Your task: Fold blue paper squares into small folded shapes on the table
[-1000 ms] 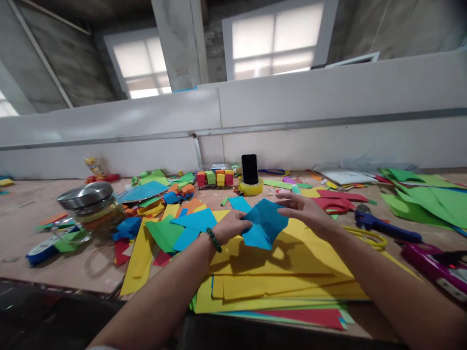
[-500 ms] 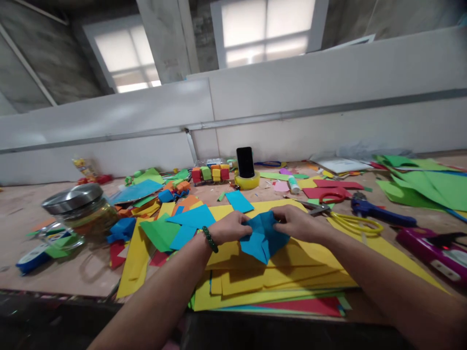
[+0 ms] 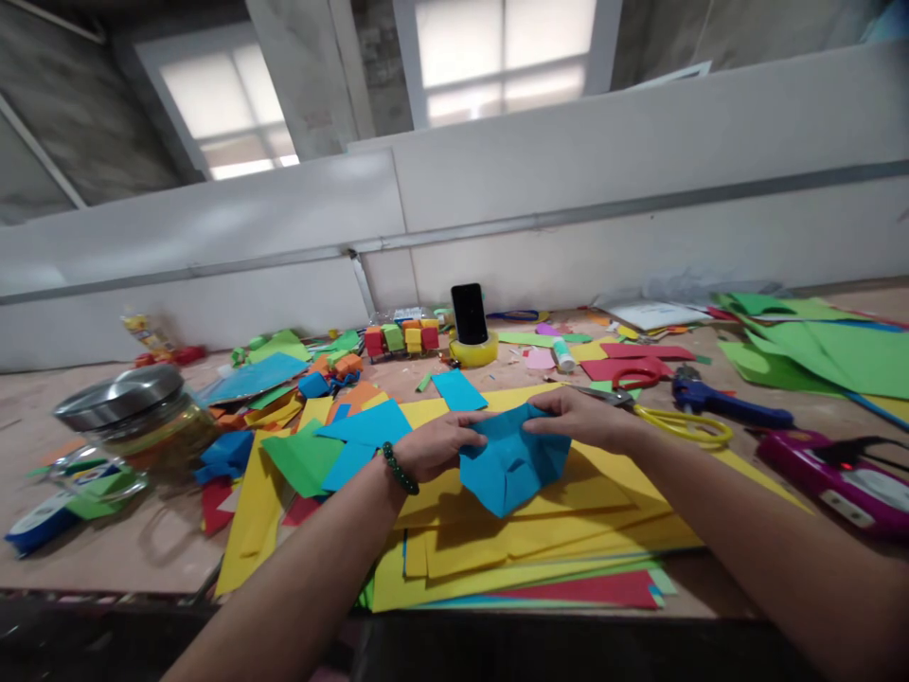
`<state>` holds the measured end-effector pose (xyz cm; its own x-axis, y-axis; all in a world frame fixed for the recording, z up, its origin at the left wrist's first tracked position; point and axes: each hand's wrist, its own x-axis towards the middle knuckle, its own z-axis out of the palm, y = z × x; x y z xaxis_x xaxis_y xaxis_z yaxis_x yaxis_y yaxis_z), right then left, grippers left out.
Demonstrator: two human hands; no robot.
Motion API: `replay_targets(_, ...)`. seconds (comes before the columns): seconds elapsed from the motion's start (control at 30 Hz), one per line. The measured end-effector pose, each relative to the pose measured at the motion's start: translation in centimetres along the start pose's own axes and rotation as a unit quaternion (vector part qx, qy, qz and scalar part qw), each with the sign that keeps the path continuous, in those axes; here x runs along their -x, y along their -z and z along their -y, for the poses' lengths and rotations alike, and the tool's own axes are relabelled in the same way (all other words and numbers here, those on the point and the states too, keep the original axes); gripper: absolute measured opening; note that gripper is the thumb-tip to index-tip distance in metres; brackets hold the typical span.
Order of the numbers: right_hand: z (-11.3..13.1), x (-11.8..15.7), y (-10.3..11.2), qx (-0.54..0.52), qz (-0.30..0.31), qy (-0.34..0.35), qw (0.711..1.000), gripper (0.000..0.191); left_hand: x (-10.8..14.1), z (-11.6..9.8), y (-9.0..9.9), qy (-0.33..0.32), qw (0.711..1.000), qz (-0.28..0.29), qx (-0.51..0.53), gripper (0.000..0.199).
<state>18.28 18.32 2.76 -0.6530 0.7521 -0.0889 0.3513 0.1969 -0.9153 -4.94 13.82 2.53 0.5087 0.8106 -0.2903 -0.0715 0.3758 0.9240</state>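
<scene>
Both hands grip a creased sheet of blue paper (image 3: 512, 466) above a stack of yellow paper (image 3: 589, 497). My left hand (image 3: 441, 445), with a dark green bead bracelet (image 3: 399, 469) at the wrist, pinches the sheet's left edge. The upper right edge is pinched by my right hand (image 3: 579, 417). Fold lines run across the sheet, and its lower edge hangs free. To the left lie more blue paper pieces (image 3: 373, 424) and a green sheet (image 3: 305, 457).
At left stands a glass jar (image 3: 142, 426) with a metal lid. A phone (image 3: 470, 314) leans on a yellow tape roll (image 3: 474, 352). Yellow-handled scissors (image 3: 686, 428), a blue-handled tool (image 3: 735, 405) and a magenta device (image 3: 830, 481) lie at right. Paper cubes (image 3: 401, 338) sit behind.
The blue paper has been spread flatter and wider between my hands, showing more of its creased face. The whole view has shifted slightly.
</scene>
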Motion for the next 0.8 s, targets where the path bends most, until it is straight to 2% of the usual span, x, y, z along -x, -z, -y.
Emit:
replay_targets(0.17, -0.2, -0.2, 0.1, 0.049, 0.002, 0.011, 0.999, 0.044, 0.1, 0.0, 0.1, 0.004, 0.999, -0.013, -0.037, 0.035)
replay_targets(0.37, -0.7, -0.6, -0.7, 0.028, -0.006, 0.0, 1.0, 0.042, -0.1, 0.4, 0.4, -0.003, 0.998, 0.02, -0.053, 0.047)
replay_targets(0.6, -0.8, -0.4, -0.3, 0.078, 0.007, 0.065, 0.995, 0.039, -0.4, 0.6, 0.6, 0.025, 0.996, -0.036, -0.072, 0.029)
replay_targets(0.7, -0.3, -0.2, -0.6, 0.125, -0.012, 0.09, 0.988, 0.036, -0.3, 0.4, 0.2, 0.027, 0.994, -0.043, -0.093, 0.026)
replay_targets(0.8, 0.0, -0.3, -0.9, 0.161, -0.039, 0.103, 0.981, 0.032, 0.1, 0.3, -0.4, 0.015, 0.994, -0.046, -0.101, 0.03)
